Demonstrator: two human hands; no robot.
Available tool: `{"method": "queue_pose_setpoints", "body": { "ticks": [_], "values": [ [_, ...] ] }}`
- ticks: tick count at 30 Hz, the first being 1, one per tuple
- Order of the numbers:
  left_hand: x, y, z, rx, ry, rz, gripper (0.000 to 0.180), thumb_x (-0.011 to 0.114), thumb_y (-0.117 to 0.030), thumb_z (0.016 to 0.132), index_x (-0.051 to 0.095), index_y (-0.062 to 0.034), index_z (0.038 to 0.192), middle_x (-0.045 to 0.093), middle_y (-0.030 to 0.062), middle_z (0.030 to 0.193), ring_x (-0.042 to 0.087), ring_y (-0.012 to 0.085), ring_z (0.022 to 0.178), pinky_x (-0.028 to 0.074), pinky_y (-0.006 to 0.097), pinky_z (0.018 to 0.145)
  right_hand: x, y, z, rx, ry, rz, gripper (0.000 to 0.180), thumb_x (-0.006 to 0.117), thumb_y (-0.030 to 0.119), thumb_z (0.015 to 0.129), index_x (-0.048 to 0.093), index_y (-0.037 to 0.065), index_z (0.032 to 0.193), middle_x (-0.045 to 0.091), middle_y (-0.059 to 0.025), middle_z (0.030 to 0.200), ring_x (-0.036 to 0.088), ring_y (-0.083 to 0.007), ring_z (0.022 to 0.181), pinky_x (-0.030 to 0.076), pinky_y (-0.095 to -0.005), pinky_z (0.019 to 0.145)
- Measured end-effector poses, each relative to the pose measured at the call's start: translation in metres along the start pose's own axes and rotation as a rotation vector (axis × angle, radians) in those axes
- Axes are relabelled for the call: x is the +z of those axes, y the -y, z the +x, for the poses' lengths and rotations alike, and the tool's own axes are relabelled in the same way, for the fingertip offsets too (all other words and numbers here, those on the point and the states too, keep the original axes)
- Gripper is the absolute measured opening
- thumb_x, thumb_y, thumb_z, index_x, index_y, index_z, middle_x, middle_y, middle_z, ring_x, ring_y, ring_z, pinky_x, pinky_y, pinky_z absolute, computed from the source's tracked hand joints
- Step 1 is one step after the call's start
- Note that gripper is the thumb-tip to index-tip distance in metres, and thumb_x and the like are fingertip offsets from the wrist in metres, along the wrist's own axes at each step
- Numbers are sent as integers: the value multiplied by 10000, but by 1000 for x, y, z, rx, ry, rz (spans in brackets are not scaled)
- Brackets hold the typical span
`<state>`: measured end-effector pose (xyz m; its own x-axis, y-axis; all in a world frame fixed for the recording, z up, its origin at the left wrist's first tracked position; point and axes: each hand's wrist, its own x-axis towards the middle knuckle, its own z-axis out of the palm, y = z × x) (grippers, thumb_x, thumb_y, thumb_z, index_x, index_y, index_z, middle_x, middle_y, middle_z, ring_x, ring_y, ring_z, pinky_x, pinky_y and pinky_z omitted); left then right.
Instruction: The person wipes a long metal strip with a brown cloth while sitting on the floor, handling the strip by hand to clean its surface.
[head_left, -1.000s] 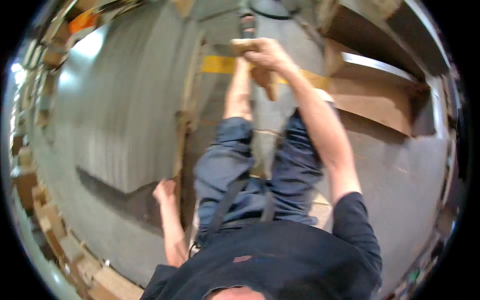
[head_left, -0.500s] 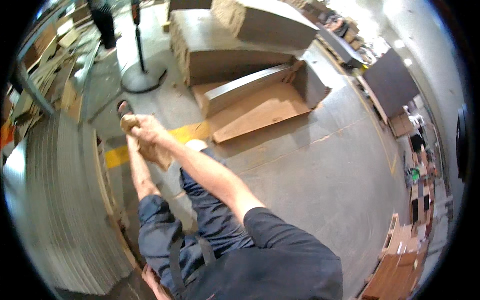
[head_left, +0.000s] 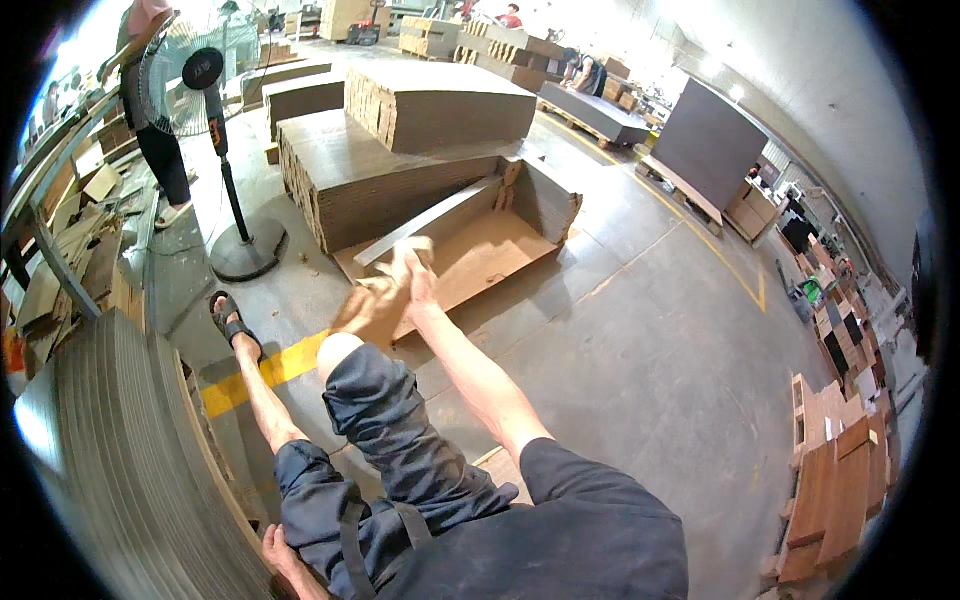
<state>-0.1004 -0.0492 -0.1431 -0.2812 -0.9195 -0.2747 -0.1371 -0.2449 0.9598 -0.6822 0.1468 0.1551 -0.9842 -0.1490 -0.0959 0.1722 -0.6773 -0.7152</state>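
My right hand point(head_left: 422, 284) is closed on a crumpled brown sheet point(head_left: 372, 306), paper or cloth, I cannot tell which. The sheet hangs over my raised knee, in front of an open-topped brown cardboard box point(head_left: 480, 268) on the floor. Low at my left side, my left hand point(head_left: 278, 550) hangs beside a stack of grey panels point(head_left: 130, 440). Its fingers look loosely extended, with nothing seen in them.
Large stacks of brown boards point(head_left: 440, 105) stand behind the box. A pedestal fan point(head_left: 235, 200) is at the left, with a person point(head_left: 155, 120) behind it. Wood scraps point(head_left: 75, 250) lie far left. Brown panels point(head_left: 830, 490) lie at the right, and another person point(head_left: 588, 75) bends over a pallet.
My right hand has swung right with the brown sheet, from near my foot toward the box. My view has tilted up, and one leg is now raised and bent.
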Motion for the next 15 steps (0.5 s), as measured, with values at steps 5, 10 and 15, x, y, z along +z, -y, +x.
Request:
{"method": "queue_pose_setpoints", "body": {
  "ticks": [5,10,15],
  "values": [
    [47,-133,-34,30,-138,-341,380,559,-74,964,486,51,1315,631,125,1007,586,149,741,461,287,545,-123,12,-28,162,-196,-362,637,758,216,803,480,53,1352,541,-111,1269,557,-249,1132,492,-416,943],
    [82,-233,-41,189,-223,-388,317,510,-52,992,522,21,1301,638,91,1022,606,147,815,523,290,661,-212,-14,-64,211,-400,-539,201,715,181,772,639,84,931,650,-56,882,631,-185,788,531,-382,656],
    [132,-298,-47,227,15,-487,242,512,-50,991,587,1,1216,648,69,997,622,143,834,550,287,697,-230,-22,-62,120,-267,-1065,171,651,106,731,675,58,893,676,-64,804,652,-175,739,528,-348,673]
  ]
}}
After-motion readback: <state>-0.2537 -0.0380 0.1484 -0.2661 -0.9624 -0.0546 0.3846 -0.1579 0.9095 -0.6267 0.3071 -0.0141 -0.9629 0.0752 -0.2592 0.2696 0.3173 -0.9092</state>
